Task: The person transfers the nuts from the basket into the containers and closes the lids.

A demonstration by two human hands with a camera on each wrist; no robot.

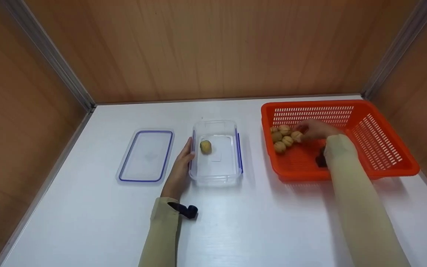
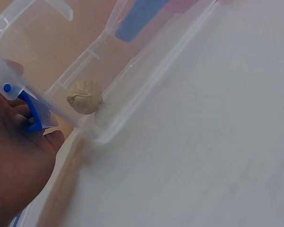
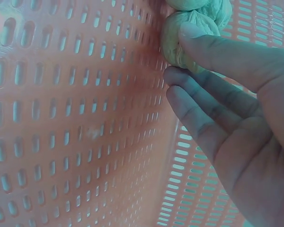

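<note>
While the clear rectangular plastic container [image 1: 217, 152] sits mid-table as the landmark, its flat transparent lid with a blue seal [image 1: 146, 155] lies just to its left, apart from it. Between lid and container, the left hand [image 1: 179, 172] rests against the container's left wall with its fingers straight and relaxed, gripping nothing; the left wrist view shows the palm beside the blue side clip [image 2: 29, 109]. Inside the container, near that left wall, lies 1 beige wrinkled walnut [image 1: 205, 147].

Right of the container, well apart, stands the orange slotted plastic basket [image 1: 376, 148]. A small cluster of walnuts [image 1: 282, 138] lies in its left part, the side nearest the container. The right hand [image 1: 315, 130] reaches into that cluster, and the right wrist view shows the thumb and fingers [image 3: 199, 111] closing around 1 pale walnut [image 3: 177, 40] against the basket wall, the pinch seemingly not yet firm.

Judging from this, the grasp would go best if the fingertips settled on opposite sides of that 1 walnut alone, clear of its neighbours, while the left hand braces the container.
</note>
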